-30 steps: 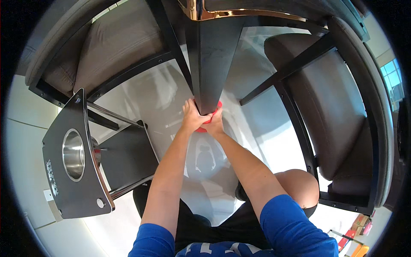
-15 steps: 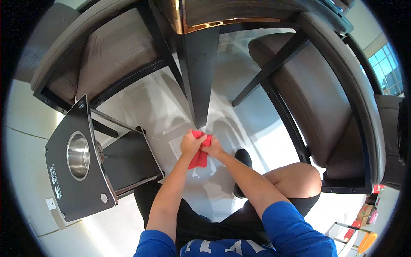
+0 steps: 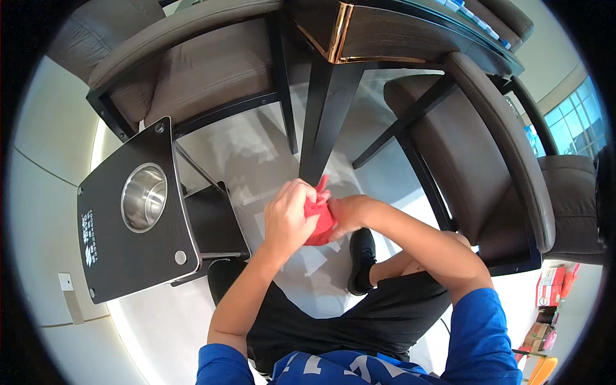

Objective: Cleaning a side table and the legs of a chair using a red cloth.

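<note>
A red cloth (image 3: 319, 221) is bunched between both of my hands, just in front of the dark table leg (image 3: 324, 122). My left hand (image 3: 290, 215) grips its left side with fingers curled over it. My right hand (image 3: 348, 213) holds its right side. Both hands are a little apart from the leg, above the glossy white floor (image 3: 250, 160). I am crouched, with my black shoe (image 3: 362, 256) under my right forearm.
A black side stand with a round steel bowl (image 3: 144, 197) set in its top stands to my left. Brown padded chairs stand at upper left (image 3: 192, 70) and right (image 3: 475, 147). The dark table with a gold edge (image 3: 385, 32) is overhead. Red boxes (image 3: 550, 287) lie at far right.
Both hands have pulled back from the table leg toward me, bringing the red cloth along and bunching it. The view has tilted upward.
</note>
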Available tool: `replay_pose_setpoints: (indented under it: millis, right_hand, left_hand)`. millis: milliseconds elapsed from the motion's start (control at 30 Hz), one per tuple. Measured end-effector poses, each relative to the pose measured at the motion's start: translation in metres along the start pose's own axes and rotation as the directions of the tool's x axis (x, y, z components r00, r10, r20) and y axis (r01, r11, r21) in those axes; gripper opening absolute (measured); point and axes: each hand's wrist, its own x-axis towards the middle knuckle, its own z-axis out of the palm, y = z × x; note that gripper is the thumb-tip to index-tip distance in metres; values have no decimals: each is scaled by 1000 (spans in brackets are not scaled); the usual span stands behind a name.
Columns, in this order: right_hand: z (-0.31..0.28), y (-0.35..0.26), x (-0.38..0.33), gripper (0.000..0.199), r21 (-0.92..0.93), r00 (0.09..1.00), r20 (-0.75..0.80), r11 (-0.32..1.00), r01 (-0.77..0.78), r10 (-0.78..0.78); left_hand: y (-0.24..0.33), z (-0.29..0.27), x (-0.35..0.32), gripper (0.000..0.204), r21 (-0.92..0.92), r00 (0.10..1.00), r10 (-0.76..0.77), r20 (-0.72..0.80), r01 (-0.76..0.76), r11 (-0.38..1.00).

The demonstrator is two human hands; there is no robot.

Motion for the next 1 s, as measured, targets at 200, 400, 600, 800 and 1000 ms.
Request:
replay_pose_setpoints:
  millis: [200, 400, 600, 800, 1000]
  right_hand:
    - [15, -25, -63, 88, -6, 935, -352, 999, 47, -46]
    - [54, -12, -42, 101, 142, 693, -623, 819, 555, -362]
    - [29, -29, -31, 104, 408, 748, -503, 644, 647, -433]
    - [26, -19, -24, 92, 414, 767, -439, 652, 635, -468]
    - [-24, 39, -54, 35, 237, 781, -424, 777, 584, -458]
  left_hand:
    - [39, -25, 14, 40, -199, 966, 130, -224, -175, 964]
    - [44, -28, 12, 30, -301, 874, -87, -478, -70, 951]
    - [40, -36, 6, 20, -522, 656, -455, -602, 108, 846]
    - [37, -38, -4, 24, -669, 453, -671, -586, 197, 717]
    - [1, -20, -44, 48, -489, 642, -696, -322, 517, 703]
